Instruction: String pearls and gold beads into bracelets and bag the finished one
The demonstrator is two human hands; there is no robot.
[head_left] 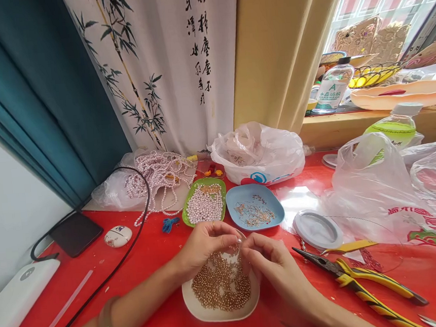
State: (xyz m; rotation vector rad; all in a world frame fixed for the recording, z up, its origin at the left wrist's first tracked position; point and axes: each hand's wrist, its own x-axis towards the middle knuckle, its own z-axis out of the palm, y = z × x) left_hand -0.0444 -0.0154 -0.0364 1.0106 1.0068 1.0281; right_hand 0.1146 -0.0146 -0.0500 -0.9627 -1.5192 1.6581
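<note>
Both hands meet above the far rim of a white dish point(200, 310) filled with small gold beads point(221, 283). My left hand point(209, 243) is closed, thumb and forefinger pinched at a small pale bead point(240, 241). Close beside it on the right, my right hand point(270, 258) is also closed in a pinch; whatever its fingertips hold is too small to make out. Beyond the hands stand a green dish point(187, 212) of pinkish pearl beads point(205, 205) with some gold ones, and a blue dish point(276, 199) holding small metal pins point(258, 213).
Yellow-and-black pliers point(350, 274) and yellow tweezers point(355, 246) lie at the right, near a round grey lid point(318, 229). Pearl strands point(158, 174) and a white plastic bag point(259, 155) are at the back. A black cable point(145, 205) crosses the left side.
</note>
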